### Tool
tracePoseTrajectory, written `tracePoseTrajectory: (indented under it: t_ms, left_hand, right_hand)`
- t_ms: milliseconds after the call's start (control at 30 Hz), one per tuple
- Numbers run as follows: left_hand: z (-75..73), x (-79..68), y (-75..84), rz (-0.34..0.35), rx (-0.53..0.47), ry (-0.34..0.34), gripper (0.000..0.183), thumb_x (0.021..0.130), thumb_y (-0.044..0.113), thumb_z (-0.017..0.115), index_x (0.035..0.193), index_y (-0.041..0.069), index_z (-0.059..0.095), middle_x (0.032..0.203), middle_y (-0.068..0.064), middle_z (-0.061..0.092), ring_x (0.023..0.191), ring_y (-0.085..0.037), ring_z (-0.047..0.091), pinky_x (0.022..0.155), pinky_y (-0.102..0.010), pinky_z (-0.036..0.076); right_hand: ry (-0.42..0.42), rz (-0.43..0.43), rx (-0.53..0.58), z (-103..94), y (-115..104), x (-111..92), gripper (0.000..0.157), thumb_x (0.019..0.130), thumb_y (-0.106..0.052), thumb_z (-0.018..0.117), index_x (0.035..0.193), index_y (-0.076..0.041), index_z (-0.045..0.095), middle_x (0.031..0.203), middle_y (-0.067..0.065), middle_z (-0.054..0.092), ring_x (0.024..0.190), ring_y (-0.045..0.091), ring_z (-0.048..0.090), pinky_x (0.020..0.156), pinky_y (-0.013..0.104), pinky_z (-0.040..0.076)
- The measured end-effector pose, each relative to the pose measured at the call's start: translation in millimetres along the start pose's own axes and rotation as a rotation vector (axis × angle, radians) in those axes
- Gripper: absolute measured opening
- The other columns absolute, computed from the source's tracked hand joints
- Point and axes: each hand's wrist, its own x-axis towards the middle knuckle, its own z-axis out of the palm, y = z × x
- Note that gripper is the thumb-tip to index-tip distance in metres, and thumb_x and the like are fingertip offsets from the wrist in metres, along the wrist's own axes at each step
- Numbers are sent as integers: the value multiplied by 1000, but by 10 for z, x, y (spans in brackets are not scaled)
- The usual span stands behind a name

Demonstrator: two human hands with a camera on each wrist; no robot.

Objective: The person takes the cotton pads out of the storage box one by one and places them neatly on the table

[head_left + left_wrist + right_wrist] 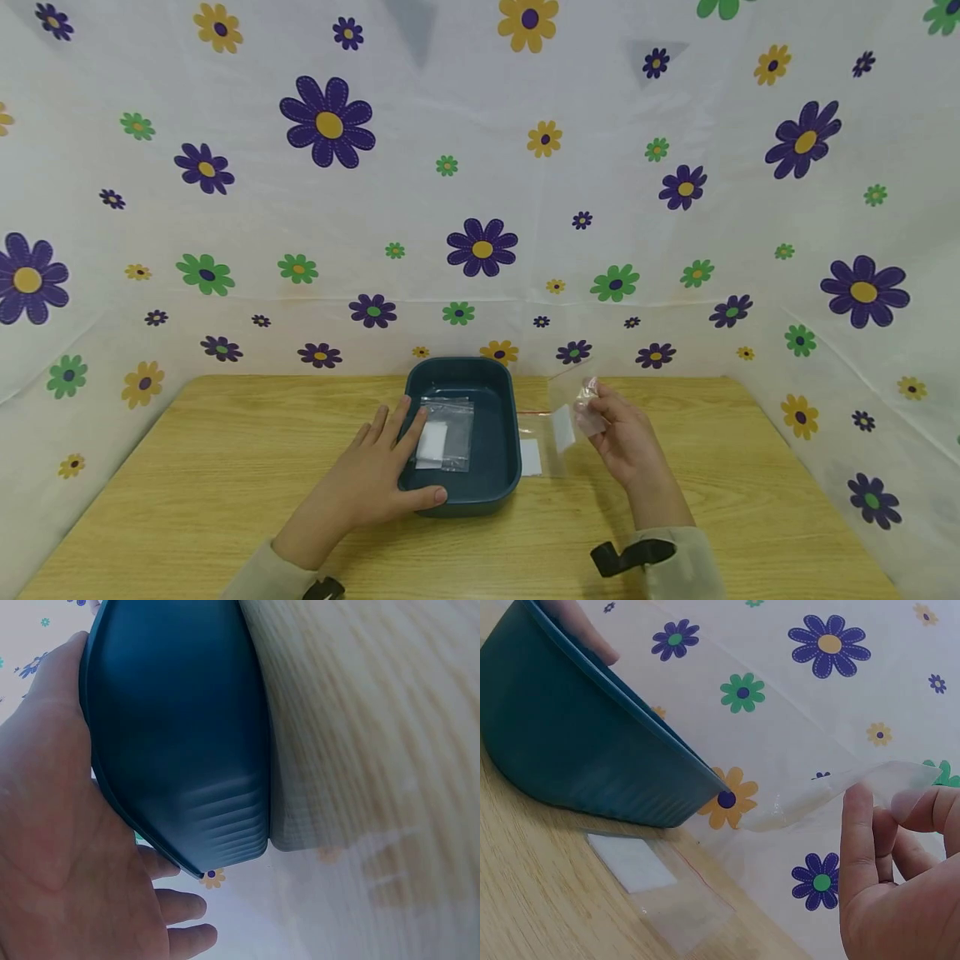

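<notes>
A dark blue rectangular bin (pixel 496 450) stands on the table, with a clear zip bag (pixel 457 433) holding a white piece lying inside. My left hand (pixel 375 479) rests at the bin's left rim, fingers spread and straight, thumb by the near corner. In the left wrist view the palm (pixel 52 802) lies along the rim. Right of the bin, my right hand (pixel 633 442) pinches a clear bag (pixel 564 427) by its edge, raised above the table; a white piece shows in it. Below that, another clear bag (pixel 634 862) with a white square and red seal line lies flat beside the bin.
The wooden table (pixel 285 433) runs back to a white flowered cloth (pixel 420 200) that hangs behind and at both sides. Black straps (pixel 637 554) sit on the wrists.
</notes>
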Motion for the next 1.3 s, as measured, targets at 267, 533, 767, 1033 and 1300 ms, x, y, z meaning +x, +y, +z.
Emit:
tracePoseTrajectory:
  t_ms: [267,533,767,1033,1300]
  left_hand:
    - [-27,-8,14,-4,-12,-17,113,78,88,47,161,16,19,168,-15,5,151,-47,10,116,-66,20]
    - [-18,-7,11,-3,-17,-14,113,78,87,48,161,15,20,168,-15,5,151,-47,10,116,-67,20]
    - [-29,-12,17,-8,-26,-11,111,80,84,52,161,16,19,168,-15,5,151,-48,10,116,-67,19]
    - [-33,-16,25,-17,-19,-12,111,79,83,53,161,15,20,168,-15,5,151,-48,10,116,-66,19]
    - [-32,-17,22,-11,-19,-11,111,80,83,52,161,15,20,168,-15,5,150,-48,10,116,-66,20]
  right_hand:
    - [-4,4,4,-59,12,24,56,101,-5,45,155,-6,33,139,7,44,98,8,61,90,18,52]
    - [15,15,-16,-125,50,61,56,101,-5,46,156,-9,33,143,10,41,102,11,60,93,20,52]
    - [37,31,-6,-203,95,110,56,100,-4,46,155,-8,35,131,6,49,99,11,62,90,20,53]
    - [95,46,29,-282,119,129,55,100,-5,50,153,-6,37,114,1,59,93,10,65,87,21,54]
    - [129,54,-4,-339,149,152,51,101,-10,53,151,-8,42,126,5,56,96,11,63,87,21,54]
